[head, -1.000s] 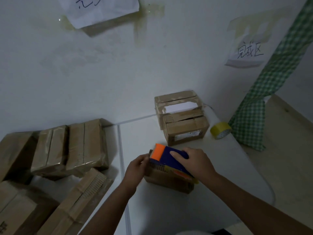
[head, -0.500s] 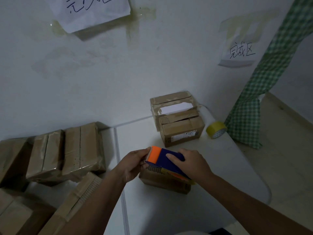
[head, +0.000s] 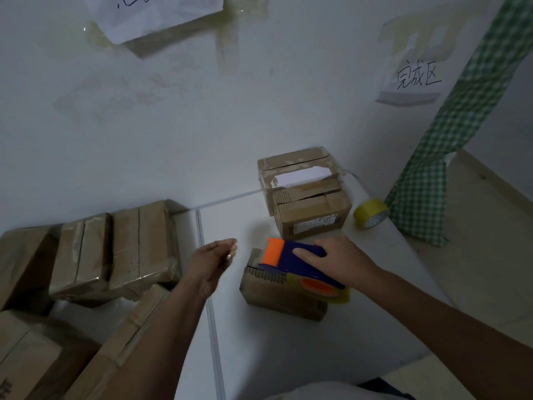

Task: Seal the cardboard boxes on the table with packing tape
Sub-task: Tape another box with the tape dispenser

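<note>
Along the left edge of the table (head: 288,356) sat a pile of cardboard boxes (head: 115,249), some wrapped in glossy tape, reaching back to the wall. Just right of the table's centre seam, the left hand (head: 213,262) hung above the surface, apart from the box, fingers loosely curled w/ thumb near the fingertips; can't tell if it pinched anything. Mid-table, toward the near edge, lay the small box (head: 277,290), top flaps closed. The blue & orange tape dispenser (head: 297,262) lay on its top, orange end pointing left, roll end overhanging the box's right side. The right hand (head: 343,259) gripped the dispenser from above, index finger laid along its blue side. At the far edge by the wall, two more boxes (head: 305,197) stood stacked. Near the far-right corner stood a yellow tape roll (head: 371,213), beside a green checked cloth (head: 427,192).
</note>
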The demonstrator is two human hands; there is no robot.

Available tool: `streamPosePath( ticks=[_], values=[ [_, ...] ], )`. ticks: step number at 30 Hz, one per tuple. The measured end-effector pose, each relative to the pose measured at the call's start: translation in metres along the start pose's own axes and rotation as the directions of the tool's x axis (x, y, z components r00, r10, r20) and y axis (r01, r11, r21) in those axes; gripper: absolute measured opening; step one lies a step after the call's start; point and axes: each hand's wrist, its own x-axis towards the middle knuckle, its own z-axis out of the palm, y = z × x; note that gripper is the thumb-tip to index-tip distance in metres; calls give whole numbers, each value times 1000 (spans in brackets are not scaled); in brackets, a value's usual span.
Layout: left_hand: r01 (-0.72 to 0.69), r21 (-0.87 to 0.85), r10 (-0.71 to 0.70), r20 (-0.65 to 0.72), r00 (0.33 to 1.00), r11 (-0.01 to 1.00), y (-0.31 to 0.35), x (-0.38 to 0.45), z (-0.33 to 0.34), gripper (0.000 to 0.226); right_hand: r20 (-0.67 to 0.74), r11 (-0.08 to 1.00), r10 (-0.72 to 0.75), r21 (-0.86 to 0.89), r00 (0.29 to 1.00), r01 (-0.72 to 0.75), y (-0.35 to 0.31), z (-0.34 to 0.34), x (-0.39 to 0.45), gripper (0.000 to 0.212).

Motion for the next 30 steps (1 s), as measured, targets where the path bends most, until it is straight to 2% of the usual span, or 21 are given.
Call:
streamPosePath(
  ticks=[3, 8, 13, 18, 21, 25, 27, 29, 30],
  values=[
    [12, -13, -13, -99, 995, 1000, -6, 14, -22, 11, 17, 995, 12, -96, 1000, -11, 6, -2, -1, 58],
    [150, -40, -152, -70, 986, 988, -30, 25, -30, 13, 16, 980, 54, -192, 998, -50, 6, 4, -2, 58],
    [132, -7, -132, -146, 981, 991, -49, 35, -29, 5, -15, 966, 56, -250, 998, -58, -3, 16, 4, 55],
    [162, 54, -153, -136, 979, 985, -76, 44, -15, 19, -5, 954, 83, -290, 997, -81, -8, 19, 8, 56],
    [149, 166, -139, -68, 988, 975, -93, 41, -5, 19, -5, 953, 94, -289, 996, -91, -9, 20, 8, 57],
    [32, 362, -8, -68, 998, 932, -97, 40, -7, 16, -12, 947, 109, -301, 994, -108, -12, 21, 9, 58],
    [50, 428, -48, -17, 999, 902, -93, 42, -10, 20, -21, 945, 112, -306, 994, -113, -13, 22, 9, 58],
    [83, 560, -82, -27, 996, 824, -92, 43, -13, 33, -22, 946, 114, -303, 993, -115, -15, 23, 9, 57],
    [57, 655, -26, -57, 998, 754, -93, 43, -14, 37, -19, 944, 115, -310, 993, -115, -15, 23, 9, 56]
  ],
)
